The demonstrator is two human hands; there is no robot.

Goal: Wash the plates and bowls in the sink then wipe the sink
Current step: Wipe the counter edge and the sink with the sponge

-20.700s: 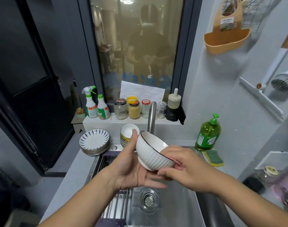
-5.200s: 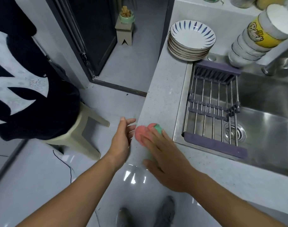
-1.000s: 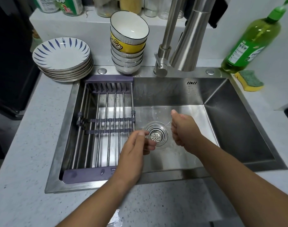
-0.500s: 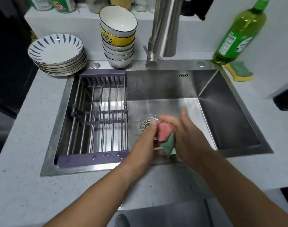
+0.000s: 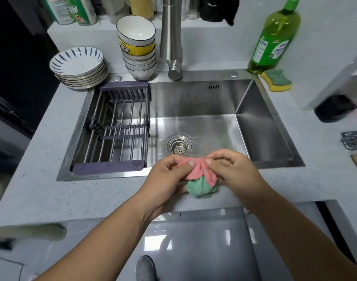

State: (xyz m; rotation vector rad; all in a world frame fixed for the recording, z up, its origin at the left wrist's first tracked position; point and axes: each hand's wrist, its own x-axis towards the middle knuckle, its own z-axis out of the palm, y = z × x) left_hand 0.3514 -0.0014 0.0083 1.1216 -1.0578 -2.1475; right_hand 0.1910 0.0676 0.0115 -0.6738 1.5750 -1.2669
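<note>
Both my hands hold a pink and green cloth [image 5: 201,180] over the front rim of the steel sink [image 5: 196,102]. My left hand [image 5: 169,177] pinches its pink part from the left, and my right hand [image 5: 232,170] pinches it from the right. The green part hangs bunched below my fingers. A stack of blue-patterned plates [image 5: 79,66] and a stack of bowls [image 5: 138,47] stand on the counter behind the sink's left side. The drain strainer [image 5: 179,146] sits in the wet basin.
A purple-ended wire rack [image 5: 116,128] spans the sink's left half. The faucet [image 5: 171,37] rises behind the basin. A green soap bottle [image 5: 275,37] and a yellow-green sponge [image 5: 277,80] sit at the back right. A dark scourer [image 5: 354,140] lies on the right counter.
My hands have drawn the cloth back from above the drain to the sink's front rim. The cloth is now spread wider between my two hands.
</note>
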